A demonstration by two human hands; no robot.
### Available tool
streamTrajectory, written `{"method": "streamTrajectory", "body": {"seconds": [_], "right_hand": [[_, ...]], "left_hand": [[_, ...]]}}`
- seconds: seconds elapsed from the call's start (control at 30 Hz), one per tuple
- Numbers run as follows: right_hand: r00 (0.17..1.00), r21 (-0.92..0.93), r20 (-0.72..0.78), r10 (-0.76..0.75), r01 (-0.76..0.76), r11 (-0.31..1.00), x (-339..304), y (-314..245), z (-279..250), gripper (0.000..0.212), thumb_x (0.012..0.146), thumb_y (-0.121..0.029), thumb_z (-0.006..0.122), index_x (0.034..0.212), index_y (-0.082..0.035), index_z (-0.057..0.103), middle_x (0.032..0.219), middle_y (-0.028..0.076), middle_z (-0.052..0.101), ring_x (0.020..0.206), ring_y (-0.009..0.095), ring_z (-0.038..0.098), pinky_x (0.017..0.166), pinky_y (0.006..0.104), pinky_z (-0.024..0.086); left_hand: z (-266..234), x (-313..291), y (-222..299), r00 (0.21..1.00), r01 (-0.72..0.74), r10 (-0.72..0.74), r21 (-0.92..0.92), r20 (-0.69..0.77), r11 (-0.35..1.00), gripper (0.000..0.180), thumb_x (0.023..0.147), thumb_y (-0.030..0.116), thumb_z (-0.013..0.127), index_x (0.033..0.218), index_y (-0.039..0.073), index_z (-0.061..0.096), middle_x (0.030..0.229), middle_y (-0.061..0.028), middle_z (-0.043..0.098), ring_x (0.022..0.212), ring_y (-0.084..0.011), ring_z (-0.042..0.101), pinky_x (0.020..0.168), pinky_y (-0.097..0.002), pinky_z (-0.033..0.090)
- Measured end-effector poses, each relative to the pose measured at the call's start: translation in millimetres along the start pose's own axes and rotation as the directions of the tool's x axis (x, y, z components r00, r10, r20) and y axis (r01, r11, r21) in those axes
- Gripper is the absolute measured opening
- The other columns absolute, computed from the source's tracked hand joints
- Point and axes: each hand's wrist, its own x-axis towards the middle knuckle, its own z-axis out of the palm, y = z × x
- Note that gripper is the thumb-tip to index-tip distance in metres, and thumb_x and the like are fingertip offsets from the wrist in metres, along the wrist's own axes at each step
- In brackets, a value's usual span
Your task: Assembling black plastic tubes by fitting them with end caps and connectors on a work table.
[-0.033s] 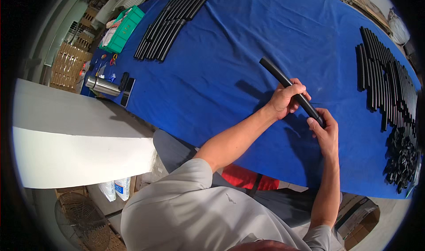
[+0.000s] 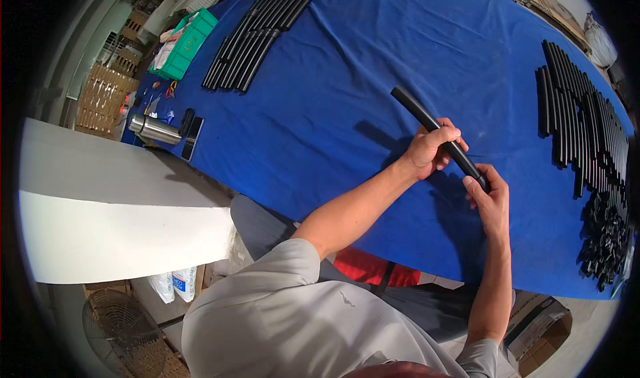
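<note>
A straight black tube [image 2: 417, 109] is held slantwise above the blue cloth, its far end up and to the left. My left hand [image 2: 433, 150] is wrapped round its middle, thumb lying on top. At the near end, my right hand [image 2: 490, 195] grips the tube between thumb and fingers, which hide most of that tip. Whether a separate end piece sits under the right fingers, I cannot tell. Both hands cast shadows on the cloth below.
Rows of black tubes [image 2: 243, 41] lie at the far left, more tubes [image 2: 580, 121] at the right, beside a heap of small black parts [image 2: 603, 238]. A green crate [image 2: 193, 41], steel flask [image 2: 155, 129] and phone [image 2: 193, 139] stand along the left edge of the blue cloth [image 2: 347, 58].
</note>
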Motion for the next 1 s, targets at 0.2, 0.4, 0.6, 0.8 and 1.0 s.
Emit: {"method": "streamTrajectory", "body": {"seconds": [0.2, 0.4, 0.6, 0.8, 1.0], "right_hand": [[0.958, 0.143, 0.138, 0.250, -0.269, 0.952, 2.4, -4.7, -7.6, 0.024, 0.090, -0.024, 0.067, 0.097, -0.001, 0.065, 0.069, 0.000, 0.059, 0.054, 0.005, 0.052, 0.046, 0.0203, 0.038], [0.977, -0.068, -0.129, -0.170, 0.163, 0.984, -1.2, -1.7, 3.6, 0.022, 0.090, -0.021, 0.068, 0.097, 0.000, 0.066, 0.068, 0.000, 0.057, 0.056, 0.005, 0.049, 0.048, 0.0204, 0.036], [0.989, 0.058, 0.083, 0.124, -0.129, 0.990, 0.2, -3.8, -7.7, 0.026, 0.090, -0.024, 0.069, 0.098, 0.000, 0.065, 0.068, 0.000, 0.056, 0.056, 0.004, 0.048, 0.048, 0.0209, 0.035], [0.998, -0.062, 0.001, -0.068, 0.068, 0.996, -0.9, -3.0, -2.9, 0.024, 0.088, -0.021, 0.070, 0.100, 0.000, 0.065, 0.068, -0.002, 0.054, 0.056, 0.005, 0.048, 0.049, 0.0218, 0.037], [0.989, 0.080, 0.037, 0.145, -0.147, 0.986, -1.5, -6.7, -2.5, 0.025, 0.088, -0.021, 0.071, 0.101, -0.001, 0.065, 0.070, -0.002, 0.054, 0.056, 0.004, 0.047, 0.049, 0.0216, 0.037]], "left_hand": [[-1.1, -0.2, 1.1, 1.000, 0.008, -0.008, 0.019, 0.030, 1.000, 0.018, 0.084, 0.022, 0.067, 0.074, 0.009, 0.059, 0.074, -0.0138, 0.069, 0.038, -0.0096, 0.048, 0.031, -0.0225, 0.035], [2.0, -0.6, -1.5, 1.000, -0.018, 0.018, 0.000, -0.010, 1.000, 0.018, 0.085, 0.022, 0.067, 0.074, 0.009, 0.059, 0.074, -0.0135, 0.069, 0.039, -0.0090, 0.048, 0.032, -0.0218, 0.036], [-1.8, -0.9, 1.6, 0.999, 0.008, -0.009, 0.021, 0.040, 1.000, 0.018, 0.086, 0.023, 0.066, 0.076, 0.010, 0.058, 0.076, -0.0134, 0.069, 0.040, -0.0092, 0.049, 0.033, -0.0219, 0.037], [-1.8, -0.2, -0.5, 1.000, 0.000, 0.000, -0.013, 0.016, 1.000, 0.019, 0.085, 0.023, 0.068, 0.075, 0.010, 0.059, 0.075, -0.0133, 0.069, 0.040, -0.0093, 0.049, 0.033, -0.0214, 0.037], [-3.6, -0.6, 1.0, 0.998, 0.011, -0.012, 0.010, 0.059, 1.000, 0.019, 0.085, 0.024, 0.068, 0.075, 0.010, 0.059, 0.075, -0.0131, 0.069, 0.041, -0.0091, 0.050, 0.033, -0.0211, 0.037]]}}
